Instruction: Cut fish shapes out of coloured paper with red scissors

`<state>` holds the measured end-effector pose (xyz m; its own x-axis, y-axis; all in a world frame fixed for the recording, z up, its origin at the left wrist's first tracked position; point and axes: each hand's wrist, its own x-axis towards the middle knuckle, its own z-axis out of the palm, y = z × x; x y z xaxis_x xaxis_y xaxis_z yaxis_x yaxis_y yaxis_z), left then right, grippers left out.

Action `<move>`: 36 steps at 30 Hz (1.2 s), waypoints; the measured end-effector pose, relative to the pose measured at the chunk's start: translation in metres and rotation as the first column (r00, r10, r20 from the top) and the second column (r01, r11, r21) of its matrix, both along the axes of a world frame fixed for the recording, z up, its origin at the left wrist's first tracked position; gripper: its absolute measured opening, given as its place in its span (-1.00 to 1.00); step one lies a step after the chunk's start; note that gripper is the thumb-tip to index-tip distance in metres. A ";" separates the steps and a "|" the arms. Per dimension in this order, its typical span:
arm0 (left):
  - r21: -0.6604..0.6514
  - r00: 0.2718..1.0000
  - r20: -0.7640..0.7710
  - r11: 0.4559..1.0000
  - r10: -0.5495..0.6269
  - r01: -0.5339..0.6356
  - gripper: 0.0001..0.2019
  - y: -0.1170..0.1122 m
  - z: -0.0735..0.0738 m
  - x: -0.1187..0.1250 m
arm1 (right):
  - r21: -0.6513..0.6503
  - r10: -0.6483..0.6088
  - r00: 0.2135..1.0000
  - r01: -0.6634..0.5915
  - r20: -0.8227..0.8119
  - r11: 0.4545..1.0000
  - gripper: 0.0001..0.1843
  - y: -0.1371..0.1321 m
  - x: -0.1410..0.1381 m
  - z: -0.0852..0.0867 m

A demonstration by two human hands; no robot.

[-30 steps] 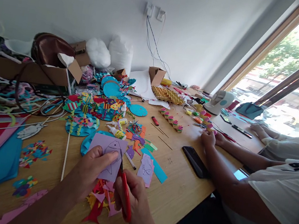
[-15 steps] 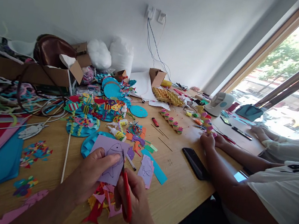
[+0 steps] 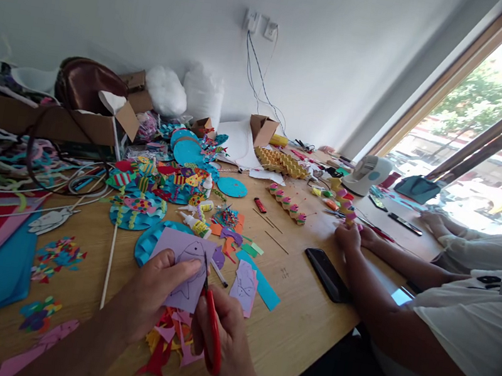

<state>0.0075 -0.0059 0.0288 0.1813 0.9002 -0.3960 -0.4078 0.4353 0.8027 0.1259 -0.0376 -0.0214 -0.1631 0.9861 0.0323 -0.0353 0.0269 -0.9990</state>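
Observation:
A sheet of purple paper with a fish drawn on it in dark line is pinched in my left hand, thumb on top. My right hand is wrapped round red-handled scissors, whose blades meet the paper's right side beside the fish outline. Below the paper lie red, pink and yellow paper scraps. Just right of it are a pen and a purple cut piece with drawn lines. Behind the sheet sits a blue paper plate. My fingers under the sheet are hidden.
Coloured paper sheets and small paper bits lie on the left. A glue bottle and decorated fish crafts stand beyond. A black phone is at right, near another person's hands holding a pink craft piece.
My hands, the purple paper and the scissors look almost unmoved. The view has shifted very slightly, and the person at the right edge has moved a little to the left.

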 end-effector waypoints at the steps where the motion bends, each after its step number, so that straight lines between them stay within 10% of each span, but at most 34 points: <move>1: -0.011 1.000 -0.006 1.000 0.007 -0.007 -0.74 0.000 0.000 0.000 | -0.007 -0.002 1.000 0.002 0.000 1.000 -0.36 0.000 0.000 0.000; 36: 0.004 0.985 -0.153 0.996 -0.084 0.086 -0.78 0.007 -0.012 -0.011 | 0.002 0.025 0.991 -0.025 0.131 1.000 -0.47 -0.004 0.007 -0.006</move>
<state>-0.0030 0.0011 0.0167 0.1958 0.8883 -0.4155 -0.2424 0.4544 0.8572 0.1328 -0.0417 -0.0271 -0.1909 0.9815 0.0128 0.0949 0.0315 -0.9950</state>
